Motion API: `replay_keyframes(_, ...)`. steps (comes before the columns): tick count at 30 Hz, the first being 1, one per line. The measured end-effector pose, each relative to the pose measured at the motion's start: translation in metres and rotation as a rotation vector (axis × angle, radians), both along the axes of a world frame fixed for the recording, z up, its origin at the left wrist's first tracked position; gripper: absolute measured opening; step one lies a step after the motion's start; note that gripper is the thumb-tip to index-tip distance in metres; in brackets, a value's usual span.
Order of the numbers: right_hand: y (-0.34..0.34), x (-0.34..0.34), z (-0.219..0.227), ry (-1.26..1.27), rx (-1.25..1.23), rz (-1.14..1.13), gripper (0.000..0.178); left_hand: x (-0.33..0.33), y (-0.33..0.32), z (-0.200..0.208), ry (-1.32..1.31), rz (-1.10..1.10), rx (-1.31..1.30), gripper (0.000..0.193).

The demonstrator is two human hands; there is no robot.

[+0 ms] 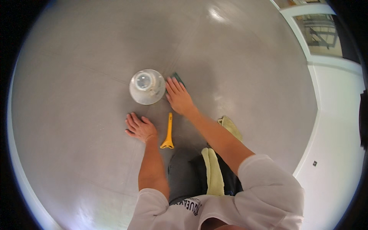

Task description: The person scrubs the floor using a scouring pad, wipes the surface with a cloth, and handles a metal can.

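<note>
My left hand (140, 128) lies palm down on the grey floor, fingers spread, holding nothing. Farther ahead and to its right, my right hand (180, 97) presses a dark green scouring pad (178, 78) against the floor. The pad's edge shows beyond the fingers; the rest is hidden under them. Just left of that hand is a clear, round plastic vessel (153, 95), with a narrower round part facing up. A yellow scraper-like hand tool (169, 132) lies between my forearms, its wide end toward me.
One yellow-green cloth (230, 127) is partly hidden behind my right forearm. Another folded cloth (215, 172) hangs at my lap. To the right, a white wall (333, 138) meets the floor, with a white-framed glass panel (318, 34) farther up.
</note>
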State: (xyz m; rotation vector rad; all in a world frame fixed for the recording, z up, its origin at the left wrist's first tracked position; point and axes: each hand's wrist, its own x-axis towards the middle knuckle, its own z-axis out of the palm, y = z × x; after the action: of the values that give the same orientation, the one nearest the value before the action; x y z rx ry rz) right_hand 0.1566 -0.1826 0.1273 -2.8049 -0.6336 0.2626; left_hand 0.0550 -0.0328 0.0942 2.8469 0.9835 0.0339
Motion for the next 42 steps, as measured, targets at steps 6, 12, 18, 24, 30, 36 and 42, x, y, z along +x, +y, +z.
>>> replay_keyframes(6, 0.001, 0.023, -0.007, -0.023, 0.093, -0.231, 0.051, -0.003, 0.003, -0.002, -0.043, -0.013, 0.025, 0.044)
replay_keyframes(12, -0.227, -0.078, -0.010, -0.063, -0.058, -0.949, 0.062, -0.001, -0.004, 0.000, -0.005, -0.035, 0.049, 0.044)
replay_keyframes(18, -0.120, -0.027, -0.022, -0.086, -0.198, -0.798, 0.068, -0.005, 0.003, -0.004, -0.030, -0.026, 0.054, 0.044)
replay_keyframes(24, -0.090, -0.003, -0.004, 0.091, 0.129, -0.366, 0.063, -0.008, 0.012, -0.008, -0.082, -0.049, 0.129, 0.042)
replay_keyframes(30, -0.256, -0.036, -0.028, -0.176, -0.110, -1.120, 0.064, -0.004, -0.002, -0.009, -0.075, -0.072, 0.130, 0.041)
replay_keyframes(36, -0.094, 0.013, -0.015, -0.089, 0.028, -0.599, 0.068, -0.004, -0.001, -0.004, -0.039, -0.060, 0.132, 0.042)
replay_keyframes(42, -0.199, 0.006, -0.013, -0.019, 0.073, -0.690, 0.062, -0.005, 0.005, -0.005, -0.049, -0.045, 0.144, 0.043)
